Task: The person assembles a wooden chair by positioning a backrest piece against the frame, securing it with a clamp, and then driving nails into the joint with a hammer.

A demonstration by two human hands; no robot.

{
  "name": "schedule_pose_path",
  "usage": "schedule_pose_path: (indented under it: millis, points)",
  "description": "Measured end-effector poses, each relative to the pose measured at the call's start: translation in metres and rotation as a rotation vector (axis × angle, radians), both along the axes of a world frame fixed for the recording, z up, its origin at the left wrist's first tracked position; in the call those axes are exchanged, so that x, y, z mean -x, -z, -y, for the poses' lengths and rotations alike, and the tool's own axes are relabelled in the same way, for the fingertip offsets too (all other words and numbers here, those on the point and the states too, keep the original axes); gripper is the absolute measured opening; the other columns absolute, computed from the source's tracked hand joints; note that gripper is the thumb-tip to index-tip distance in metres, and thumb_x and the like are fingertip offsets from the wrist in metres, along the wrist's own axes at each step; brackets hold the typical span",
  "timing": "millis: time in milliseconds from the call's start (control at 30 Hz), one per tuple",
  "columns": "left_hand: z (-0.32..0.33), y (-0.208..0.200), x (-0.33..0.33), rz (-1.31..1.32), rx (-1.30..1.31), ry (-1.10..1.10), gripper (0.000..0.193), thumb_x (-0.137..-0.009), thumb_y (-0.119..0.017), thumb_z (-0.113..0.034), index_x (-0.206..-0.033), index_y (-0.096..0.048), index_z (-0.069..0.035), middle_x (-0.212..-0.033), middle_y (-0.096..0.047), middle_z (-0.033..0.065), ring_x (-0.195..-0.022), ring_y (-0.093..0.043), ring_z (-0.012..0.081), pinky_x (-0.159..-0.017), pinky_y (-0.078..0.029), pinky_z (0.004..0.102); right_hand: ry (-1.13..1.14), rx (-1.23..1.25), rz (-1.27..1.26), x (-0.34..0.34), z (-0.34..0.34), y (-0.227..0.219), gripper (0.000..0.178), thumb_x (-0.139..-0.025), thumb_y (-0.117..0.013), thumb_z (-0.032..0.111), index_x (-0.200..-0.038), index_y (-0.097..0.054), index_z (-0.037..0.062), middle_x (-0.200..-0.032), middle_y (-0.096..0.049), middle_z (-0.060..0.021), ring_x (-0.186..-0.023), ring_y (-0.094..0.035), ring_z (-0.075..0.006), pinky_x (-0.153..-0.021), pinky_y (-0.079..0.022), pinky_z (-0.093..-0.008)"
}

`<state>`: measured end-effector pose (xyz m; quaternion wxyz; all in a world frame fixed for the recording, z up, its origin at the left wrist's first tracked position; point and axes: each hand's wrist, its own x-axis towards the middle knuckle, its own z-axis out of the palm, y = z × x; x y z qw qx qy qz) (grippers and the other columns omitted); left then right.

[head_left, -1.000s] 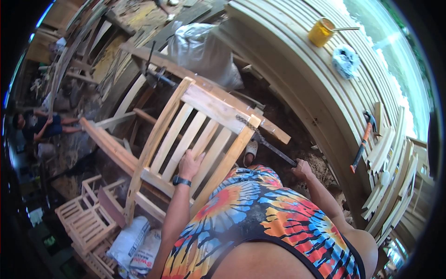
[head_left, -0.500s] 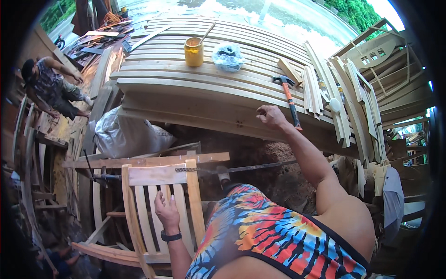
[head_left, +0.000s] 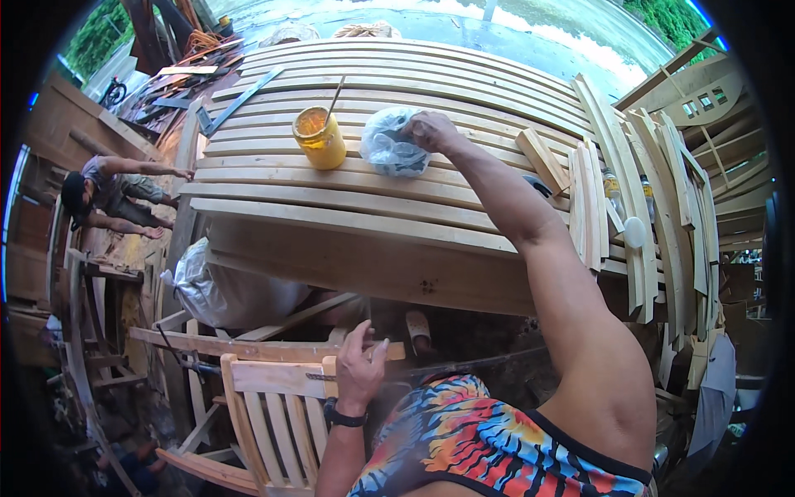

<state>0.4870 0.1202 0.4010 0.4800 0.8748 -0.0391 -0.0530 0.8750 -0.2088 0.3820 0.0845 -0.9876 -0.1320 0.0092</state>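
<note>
Plastic bag (head_left: pixel 387 149), which half a second ago lay alone, now has the right hand (head_left: pixel 433 132) at its mouth; that hand was hovering by the front edge of the slatted plank stack (head_left: pixel 290 195). Its fingers bend into the opening, and whether they grip anything I cannot tell. The bag is clear, bluish and crumpled, sitting on the slats just right of a yellow jar (head_left: pixel 321 149) with a stick (head_left: pixel 336 98) leaning out. Only a narrow strip separates bag from jar; rightward, slats run to a wooden block (head_left: pixel 542 161). The left hand (head_left: pixel 361 364), released, fingers loosely curved, has shifted from the chair slats to near the top corner of the chair back (head_left: pixel 277 378).
</note>
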Motion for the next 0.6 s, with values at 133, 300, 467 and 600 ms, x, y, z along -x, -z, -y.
schedule_pose_path:
  millis: [133, 300, 467, 600]
  points:
    - [0.033, 0.001, -0.013, -0.063, 0.03, 0.024, 0.041, -0.089, -0.073, -0.01, -0.126, -0.062, 0.004, -0.105, -0.07, 0.0189, -0.089, -0.072, 0.0276, -0.081, -0.056, 0.0379, -0.02, 0.076, -0.033, -0.01, 0.003, -0.006, 0.035, -0.08, -0.061, 0.013, -0.11, -0.078, 0.0191, -0.105, -0.076, -0.0136, -0.1, -0.071, -0.035, -0.086, -0.058, -0.0453]
    - [0.035, 0.014, -0.022, -0.063, -0.034, 0.011, 0.04, -0.089, -0.073, -0.01, -0.125, -0.063, 0.004, -0.105, -0.07, 0.0192, -0.089, -0.072, 0.0272, -0.081, -0.056, 0.0374, 0.07, 0.084, -0.086, -0.009, -0.015, -0.014, 0.027, -0.081, -0.065, 0.019, -0.103, -0.078, 0.0084, -0.098, -0.075, -0.0194, -0.094, -0.073, -0.037, -0.084, -0.058, -0.0456]
    - [0.043, 0.002, -0.042, -0.103, -0.064, 0.014, 0.036, -0.089, -0.073, -0.013, -0.12, -0.065, 0.003, -0.104, -0.07, 0.0184, -0.089, -0.071, 0.0287, -0.08, -0.056, 0.0377, 0.07, 0.039, -0.067, -0.018, -0.015, -0.008, 0.02, -0.079, -0.065, 0.014, -0.09, -0.078, 0.0035, -0.093, -0.075, -0.0217, -0.089, -0.073, -0.0384, -0.081, -0.059, -0.0458]
    - [0.043, -0.003, -0.042, -0.09, -0.068, -0.074, 0.035, -0.089, -0.073, -0.016, -0.118, -0.066, 0.003, -0.105, -0.07, 0.0194, -0.089, -0.071, 0.0314, -0.079, -0.057, 0.0386, 0.034, 0.102, -0.059, -0.03, -0.032, 0.002, 0.019, -0.079, -0.065, 0.015, -0.089, -0.077, 0.0042, -0.093, -0.074, -0.0228, -0.088, -0.072, -0.0394, -0.08, -0.058, -0.0466]
